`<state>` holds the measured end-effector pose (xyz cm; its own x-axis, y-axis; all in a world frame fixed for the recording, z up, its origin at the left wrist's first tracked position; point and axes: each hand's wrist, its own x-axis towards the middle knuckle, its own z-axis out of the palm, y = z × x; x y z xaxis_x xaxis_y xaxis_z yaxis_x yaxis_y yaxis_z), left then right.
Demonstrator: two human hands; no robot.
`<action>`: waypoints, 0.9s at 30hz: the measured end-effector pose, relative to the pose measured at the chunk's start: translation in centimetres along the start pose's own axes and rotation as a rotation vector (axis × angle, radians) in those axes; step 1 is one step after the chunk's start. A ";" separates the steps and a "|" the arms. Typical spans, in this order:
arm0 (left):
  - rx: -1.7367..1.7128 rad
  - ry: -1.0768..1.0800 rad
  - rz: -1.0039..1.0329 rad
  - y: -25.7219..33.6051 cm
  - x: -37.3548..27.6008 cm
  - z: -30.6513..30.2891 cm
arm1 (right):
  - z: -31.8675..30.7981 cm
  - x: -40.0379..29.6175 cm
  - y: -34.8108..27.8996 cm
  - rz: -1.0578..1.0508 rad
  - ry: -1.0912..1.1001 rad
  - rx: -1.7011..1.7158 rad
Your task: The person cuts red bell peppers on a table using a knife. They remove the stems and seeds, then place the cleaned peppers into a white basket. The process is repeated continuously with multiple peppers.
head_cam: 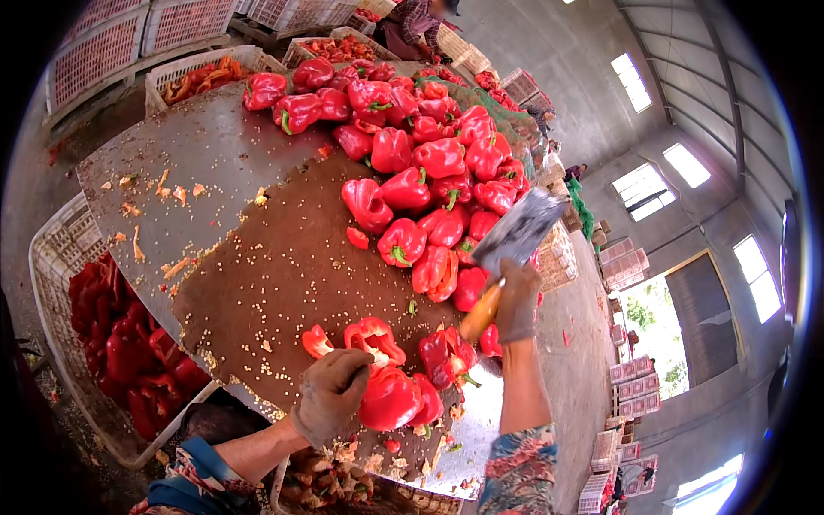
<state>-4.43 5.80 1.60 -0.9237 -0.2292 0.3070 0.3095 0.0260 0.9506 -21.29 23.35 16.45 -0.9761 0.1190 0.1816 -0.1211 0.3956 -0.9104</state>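
Note:
My right hand (518, 299), in a soiled work glove, grips the yellow handle of a cleaver (520, 226). Its broad, wet-looking blade is raised above the right side of the red bell pepper pile (441, 158). My left hand (335, 389), also gloved, has curled fingers against a red bell pepper (389, 399) on the brown cutting board (270, 290). Its fingertips are partly hidden, so its grip is unclear. Just beyond stands a hollow cut pepper piece (376, 338), with a smaller piece (317, 341) beside it. Another pepper with a green stem (444, 357) lies to the right.
A plastic crate of red pepper pieces (132, 347) stands left, below the metal table (161, 141). Pepper cores (325, 479) fill a container under the near edge. Seeds and scraps litter the board. Another person (412, 29) works at the far end.

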 end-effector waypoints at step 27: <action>-0.055 0.139 -0.056 1.1 1.0 -1.3 | 11.9 7.9 4.4 -0.586 -0.144 -0.897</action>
<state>-4.67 4.31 2.89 -0.9009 -0.3613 0.2407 0.2739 -0.0429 0.9608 -31.69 15.14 9.48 -0.8284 -0.3908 0.4014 -0.4573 0.8856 -0.0815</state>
